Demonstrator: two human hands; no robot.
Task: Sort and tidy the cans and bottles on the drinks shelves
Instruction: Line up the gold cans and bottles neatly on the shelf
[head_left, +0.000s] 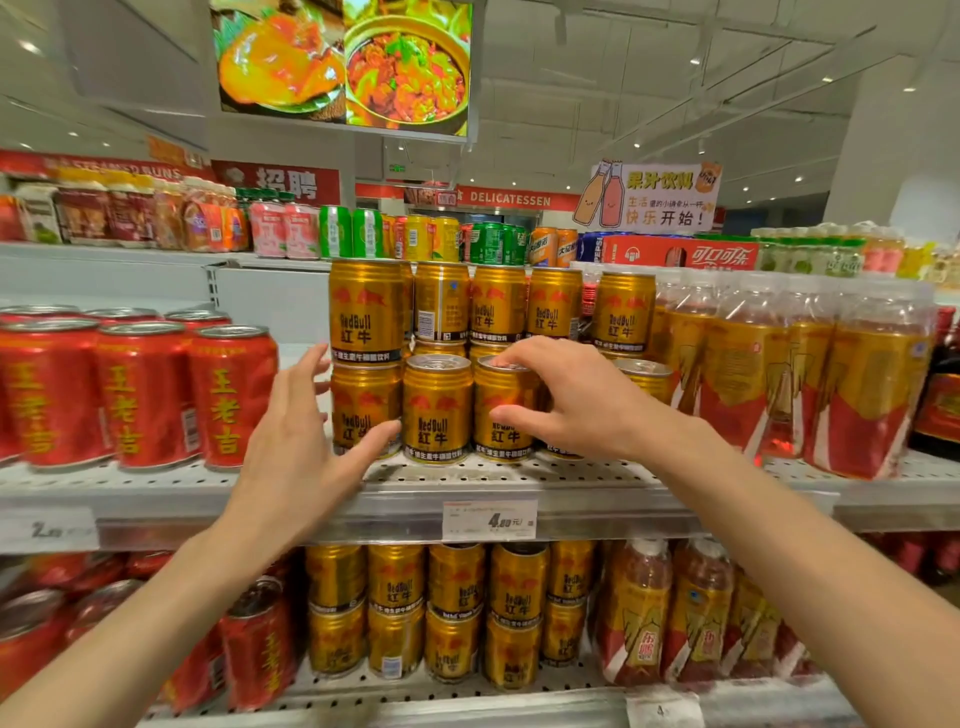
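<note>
Gold can (503, 410) half hidden behind right hand (566, 400), fingers curled round it.

Bright, even shop lighting; wide-angle view.
Recessed ceiling lights (696, 61) overhead; glare on gold cans (437, 410); screen (345, 65) oversaturated; red cans (52, 395) at left edge smeared; shelf (467, 480) lines bowed; lower corners soft.

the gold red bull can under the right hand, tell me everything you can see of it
The gold ribbed metal Red Bull can stands upright in the front row of the perforated grey shelf, silver lid up, red bulls and black lettering facing out. The right hand grips it, fingers on its rim, thumb on its front. A matching gold can stands close on its left.
</note>
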